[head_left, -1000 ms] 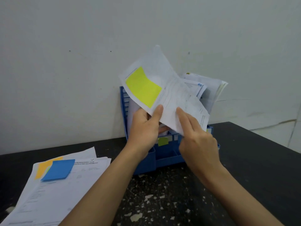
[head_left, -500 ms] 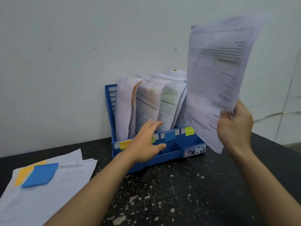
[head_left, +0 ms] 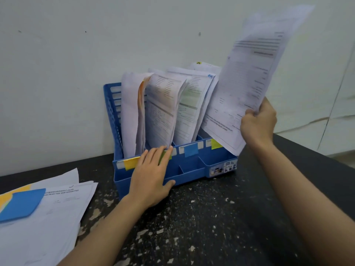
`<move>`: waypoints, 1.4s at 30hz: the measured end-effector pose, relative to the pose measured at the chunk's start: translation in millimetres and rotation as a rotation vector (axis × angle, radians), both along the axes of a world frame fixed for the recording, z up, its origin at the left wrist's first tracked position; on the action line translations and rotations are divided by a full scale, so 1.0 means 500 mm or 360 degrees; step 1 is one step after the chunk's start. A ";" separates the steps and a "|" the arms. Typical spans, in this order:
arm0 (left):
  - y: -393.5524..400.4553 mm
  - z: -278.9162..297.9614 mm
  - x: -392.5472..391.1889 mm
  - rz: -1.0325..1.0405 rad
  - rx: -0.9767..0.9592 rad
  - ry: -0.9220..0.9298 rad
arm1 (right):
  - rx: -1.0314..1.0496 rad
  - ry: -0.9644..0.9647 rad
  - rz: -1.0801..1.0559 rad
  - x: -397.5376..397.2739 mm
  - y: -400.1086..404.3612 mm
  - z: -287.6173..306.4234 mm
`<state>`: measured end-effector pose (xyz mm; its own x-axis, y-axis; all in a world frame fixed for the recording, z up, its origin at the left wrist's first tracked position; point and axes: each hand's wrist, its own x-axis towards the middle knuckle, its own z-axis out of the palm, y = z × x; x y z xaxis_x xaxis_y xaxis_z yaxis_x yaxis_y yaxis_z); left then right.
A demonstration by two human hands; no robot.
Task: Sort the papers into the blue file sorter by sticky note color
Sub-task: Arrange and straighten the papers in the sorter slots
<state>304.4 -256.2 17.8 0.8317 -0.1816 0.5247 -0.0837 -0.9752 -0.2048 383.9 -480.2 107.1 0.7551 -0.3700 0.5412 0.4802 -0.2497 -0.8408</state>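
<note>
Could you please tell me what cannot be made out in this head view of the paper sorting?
- Held sheet, in the right hand: motion blur makes its print unreadable; its sticky note is not visible from this side.
- Second slot label on the blue file sorter: mostly covered by the left hand.
- Filed papers: they overlap, hiding most sticky notes.
- Pile of papers: cut off by the left and bottom edges.

Her left hand [head_left: 151, 175] reaches forward, palm down, fingers straight and slightly spread, thumb out to the side. The right hand [head_left: 258, 123] is raised higher, forearm angled upward, its back toward her, fingers curled and pinching a sheet [head_left: 247, 77] that rises above it.
</note>
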 end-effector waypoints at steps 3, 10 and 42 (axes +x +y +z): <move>-0.001 -0.010 0.009 0.0023 -0.0010 -0.0096 | -0.0045 -0.0035 0.0017 0.033 0.018 0.002; 0.006 -0.022 0.015 0.0002 0.0011 -0.0168 | -0.0097 -0.0291 -0.0180 0.092 0.053 0.004; 0.003 -0.025 0.015 0.0046 0.0023 -0.0195 | -0.0243 0.0189 0.0099 0.117 0.080 -0.075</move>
